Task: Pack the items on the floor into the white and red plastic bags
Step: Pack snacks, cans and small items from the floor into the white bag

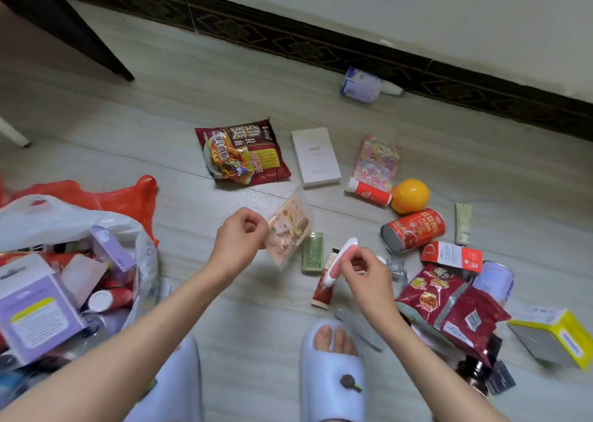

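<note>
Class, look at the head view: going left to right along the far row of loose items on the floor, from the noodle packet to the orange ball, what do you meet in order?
Noodle packet → white box → colourful cartoon packet → orange ball.

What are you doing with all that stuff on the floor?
Someone is packing. The left hand holds a clear snack packet, the right hand a pink and white tube. The white bag is already full; noodles, a can and more still lie on the floor.
</note>
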